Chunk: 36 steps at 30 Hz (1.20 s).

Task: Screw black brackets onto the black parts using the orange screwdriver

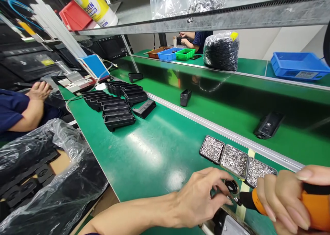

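While the left hand (198, 200) pinches something small at its fingertips, just by a black round part (231, 186) on the green bench (144, 159), the right hand (286, 200) is wrapped firmly around an orange driver (306, 207) whose dark tip points in at the same spot. What the left fingers pinch is too small and hidden to name; it looks like a washer or a screw, and the fingers are closed on it. Just beyond the hands lie three trays (233, 159) of small silvery fasteners, side by side and touching, near the metal rail (206, 123). A dark housing (229, 224) shows at the bottom edge, under the hands. By my judgement the step in hand is the setting of a fastener at the tip, before it is driven. The next move would call for a steady left pinch, the tip held square to the fastener, and both kept close over the housing so nothing drops. Farther back a row of black cases (116, 106) lies on the bench, and another person's arm (25, 111) rests at the left beside a plastic bag (51, 180).
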Each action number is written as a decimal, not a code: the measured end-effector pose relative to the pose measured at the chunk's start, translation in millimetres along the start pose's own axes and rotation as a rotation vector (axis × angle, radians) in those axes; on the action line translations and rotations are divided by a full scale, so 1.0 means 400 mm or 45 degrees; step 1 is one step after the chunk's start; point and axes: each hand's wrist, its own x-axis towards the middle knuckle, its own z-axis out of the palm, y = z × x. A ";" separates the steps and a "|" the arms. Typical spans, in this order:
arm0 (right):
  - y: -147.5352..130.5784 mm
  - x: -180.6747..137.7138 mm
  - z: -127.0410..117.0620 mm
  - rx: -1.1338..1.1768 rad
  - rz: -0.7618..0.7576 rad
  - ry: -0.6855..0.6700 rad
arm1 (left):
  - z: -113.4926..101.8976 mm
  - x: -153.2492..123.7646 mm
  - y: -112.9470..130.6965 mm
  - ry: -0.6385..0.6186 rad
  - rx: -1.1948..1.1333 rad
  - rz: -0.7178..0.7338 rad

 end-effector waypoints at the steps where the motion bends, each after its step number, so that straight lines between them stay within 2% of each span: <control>1: 0.000 0.000 0.004 0.036 0.006 0.035 | -0.001 -0.003 0.002 0.009 -0.016 -0.045; 5: 0.005 0.004 0.032 0.065 -0.027 0.045 | 0.000 -0.009 0.001 0.037 -0.058 -0.141; 15: 0.019 0.012 0.050 0.107 0.008 0.069 | -0.020 -0.013 -0.017 -0.007 0.072 -0.056; 18: 0.023 0.013 0.046 0.107 0.020 0.079 | -0.032 -0.019 -0.028 0.025 0.095 0.050; 21: 0.021 0.021 0.030 0.038 0.142 0.108 | -0.030 -0.030 -0.044 0.191 0.149 0.251; 24: 0.022 0.037 0.007 -0.085 0.087 0.118 | -0.008 -0.047 -0.063 0.276 0.124 0.472; 27: 0.034 0.049 -0.005 -0.141 0.108 0.140 | 0.021 -0.067 -0.080 0.069 0.067 0.627; 30: 0.058 0.048 -0.005 -0.160 0.104 0.135 | 0.039 -0.082 -0.088 -0.183 0.174 0.606; 32: 0.076 0.042 -0.006 -0.176 0.088 0.115 | 0.043 -0.086 -0.089 -0.243 0.264 0.581; 36: 0.099 0.036 -0.012 -0.185 0.044 0.112 | 0.041 -0.085 -0.090 -0.252 0.410 0.626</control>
